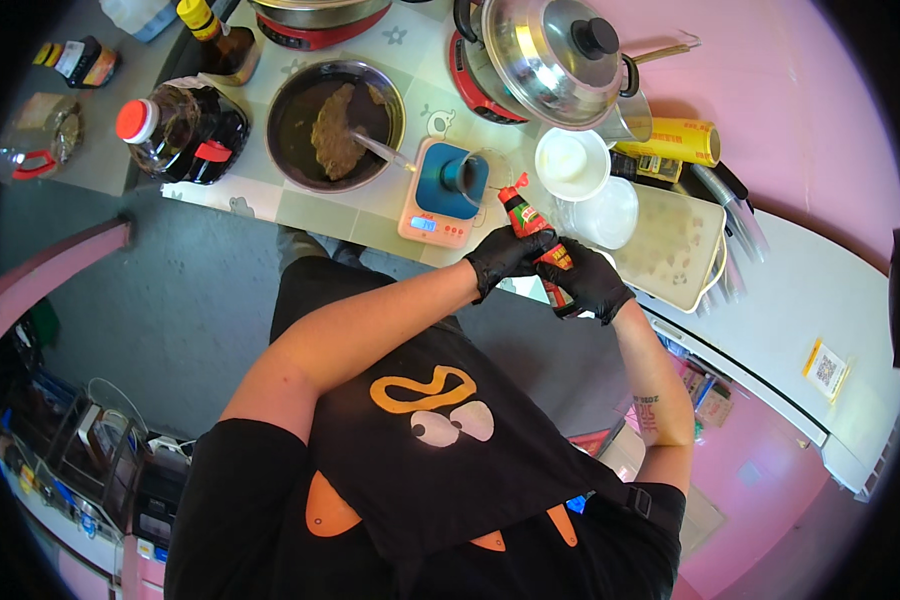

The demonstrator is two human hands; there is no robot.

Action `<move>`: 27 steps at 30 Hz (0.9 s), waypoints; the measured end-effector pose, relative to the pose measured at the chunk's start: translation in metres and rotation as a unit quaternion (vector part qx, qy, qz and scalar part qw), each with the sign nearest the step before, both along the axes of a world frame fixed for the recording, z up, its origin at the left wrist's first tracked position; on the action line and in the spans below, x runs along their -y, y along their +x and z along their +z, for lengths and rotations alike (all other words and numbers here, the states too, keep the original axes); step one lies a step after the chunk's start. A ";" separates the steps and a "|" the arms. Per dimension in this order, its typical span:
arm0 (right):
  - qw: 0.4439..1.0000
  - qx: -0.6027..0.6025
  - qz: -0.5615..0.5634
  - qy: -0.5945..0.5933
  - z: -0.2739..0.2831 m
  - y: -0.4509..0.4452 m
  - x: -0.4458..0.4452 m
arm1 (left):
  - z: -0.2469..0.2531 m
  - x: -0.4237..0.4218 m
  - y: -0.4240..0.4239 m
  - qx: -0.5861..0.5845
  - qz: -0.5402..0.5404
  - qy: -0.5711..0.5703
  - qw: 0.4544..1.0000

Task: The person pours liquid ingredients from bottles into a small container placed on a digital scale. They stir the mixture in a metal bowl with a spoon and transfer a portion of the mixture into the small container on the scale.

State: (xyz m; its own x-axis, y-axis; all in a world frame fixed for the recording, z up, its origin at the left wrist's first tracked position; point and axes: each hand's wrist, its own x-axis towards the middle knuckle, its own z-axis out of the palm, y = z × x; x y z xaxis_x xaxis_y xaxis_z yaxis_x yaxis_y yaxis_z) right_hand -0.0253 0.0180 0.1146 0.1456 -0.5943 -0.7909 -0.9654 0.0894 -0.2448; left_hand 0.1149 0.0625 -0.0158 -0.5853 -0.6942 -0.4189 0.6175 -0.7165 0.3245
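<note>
My left hand [508,257] and my right hand [591,279], both in black gloves, grip a red squeeze bottle of sauce [527,217]. The bottle slants, its flip cap open and its neck towards the table's back. Just left of the bottle lies a pink kitchen scale [436,235] with a blue platform and a lit display. On it a small clear cup [474,178] holds dark liquid. A steel bowl [276,154] further left contains dark liquid, a brown lump [335,139] and a pale-handled utensil [382,149]. White plastic tubs [544,184] stand beyond my right hand.
A large dark-liquid jug [187,131] and a yellow-capped bottle [225,56] stand left. At the back, a lidded steel pot [540,64] sits by a red cooker [480,90]. A lidded container [667,240] and yellow roll box [671,141] are right. The table edge [360,236] runs before me.
</note>
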 end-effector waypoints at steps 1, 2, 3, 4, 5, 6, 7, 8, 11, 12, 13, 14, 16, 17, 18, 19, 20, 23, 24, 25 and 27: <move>1.000 -0.005 0.003 0.002 0.001 0.003 0.002 | -0.004 0.001 -0.002 -0.012 0.002 0.006 1.000; 1.000 -0.010 0.006 0.004 0.004 0.008 0.003 | -0.007 0.002 -0.004 -0.024 0.005 0.013 1.000; 1.000 -0.015 0.008 0.005 0.006 0.011 0.005 | -0.011 0.003 -0.006 -0.036 0.006 0.020 0.999; 1.000 -0.021 0.011 0.004 0.005 0.012 0.006 | -0.014 0.004 -0.009 -0.048 0.006 0.027 0.998; 1.000 -0.026 0.013 0.003 0.005 0.012 0.007 | -0.017 0.004 -0.011 -0.060 0.007 0.034 0.998; 0.999 -0.031 0.016 0.002 0.005 0.012 0.009 | -0.013 0.005 -0.008 -0.060 0.006 0.045 0.997; 0.999 -0.034 0.025 -0.001 0.004 0.011 0.010 | -0.008 0.004 -0.006 -0.060 0.005 0.056 0.997; 0.999 -0.037 0.033 -0.004 0.002 0.009 0.010 | -0.004 0.005 -0.003 -0.060 0.004 0.067 0.996; 0.998 -0.038 0.042 -0.011 0.001 0.009 0.012 | -0.003 0.006 -0.002 -0.076 0.003 0.070 0.995; 0.998 -0.037 0.042 -0.013 0.001 0.011 0.012 | -0.006 0.006 -0.002 -0.081 0.005 0.069 0.994; 0.998 -0.042 0.044 -0.013 0.003 0.013 0.013 | -0.008 0.007 -0.003 -0.086 0.007 0.068 0.994; 0.998 -0.046 0.047 -0.014 0.005 0.016 0.015 | -0.010 0.007 -0.004 -0.091 0.009 0.066 0.994; 0.997 -0.050 0.049 -0.012 0.008 0.019 0.017 | -0.003 0.008 0.001 -0.076 0.003 0.069 0.995; 0.998 -0.049 0.049 -0.010 0.009 0.020 0.018 | 0.001 0.008 0.003 -0.069 0.001 0.071 0.995; 0.998 -0.049 0.049 -0.010 0.011 0.022 0.019 | 0.001 0.009 0.003 -0.073 0.000 0.075 0.995; 0.997 -0.055 0.048 -0.004 0.013 0.024 0.020 | 0.000 0.009 0.003 -0.076 0.000 0.078 0.994; 0.997 -0.062 0.046 0.001 0.015 0.027 0.021 | 0.000 0.010 0.003 -0.080 0.000 0.082 0.993; 0.997 -0.059 0.052 0.001 0.011 0.023 0.020 | -0.004 0.008 0.000 -0.103 0.002 0.082 0.991; 0.997 -0.054 0.058 -0.002 0.009 0.023 0.020 | -0.003 0.008 0.001 -0.106 0.004 0.086 0.991; 0.997 -0.059 0.052 0.004 0.011 0.024 0.020 | -0.001 0.007 0.002 -0.108 0.005 0.089 0.990; 0.997 -0.069 0.041 0.016 0.019 0.031 0.020 | 0.000 0.007 0.003 -0.110 0.005 0.091 0.990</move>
State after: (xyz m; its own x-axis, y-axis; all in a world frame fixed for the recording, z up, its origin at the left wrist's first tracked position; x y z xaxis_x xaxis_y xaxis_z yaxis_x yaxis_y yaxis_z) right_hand 0.0059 -0.0017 0.1333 0.0811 -0.5599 -0.8246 -0.9941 0.0150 -0.1079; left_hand 0.1179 0.0559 -0.0156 -0.6696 -0.6255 -0.4004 0.6662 -0.7442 0.0484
